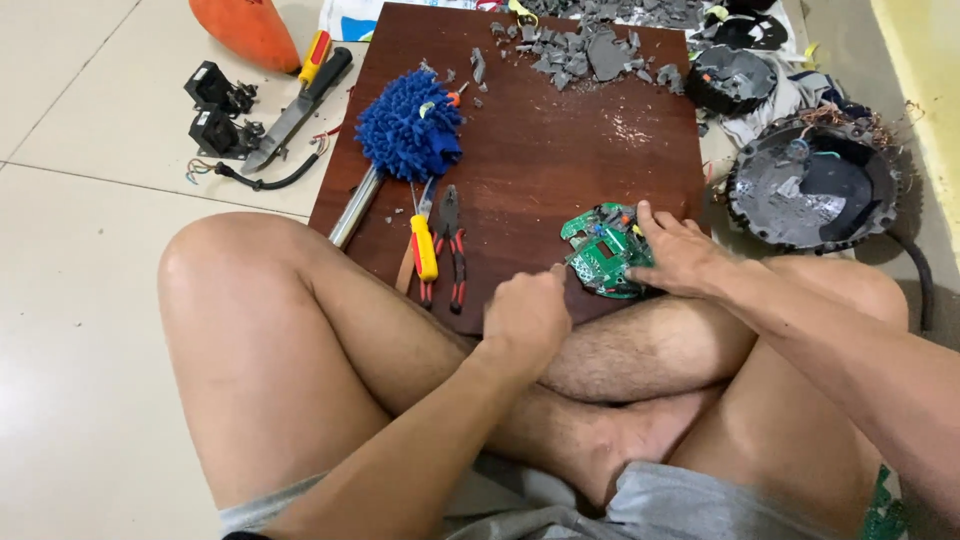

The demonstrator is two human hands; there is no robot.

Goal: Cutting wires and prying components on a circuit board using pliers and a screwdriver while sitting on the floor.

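The left hand [527, 318] is curled into a fist, so what is inside it is hidden. A small tip pokes out of the fist toward 1 o'clock, but it is too small to tell what it is. The right hand [678, 255] covers the 3 o'clock side of the green circuit board [604, 252], so that part cannot be seen. The right arm is cut off at the edge of the picture.

The green circuit board is round and lies flat on the brown wooden board [540, 150], near the board's 5 o'clock corner. Being round, it has no clear long side. Small parts stick up from its top.

The right hand's grip is spread wide, with the fingers lying flat on the circuit board and the thumb at its 12 o'clock edge. The left hand's grip is closed tight, just beside the circuit board at its 8 o'clock side.

The wooden board rests on the floor [90, 200] in front of the crossed legs. At 9 o'clock from the circuit board lie a yellow screwdriver [424, 246] and red pliers [452, 245], side by side, both pointing toward 12 o'clock. A blue fluffy duster [410, 130] sits above them. Grey broken bits [585, 50] are piled at the board's 12 o'clock edge. A round black shell [815, 185] sits on the floor at 2 o'clock.
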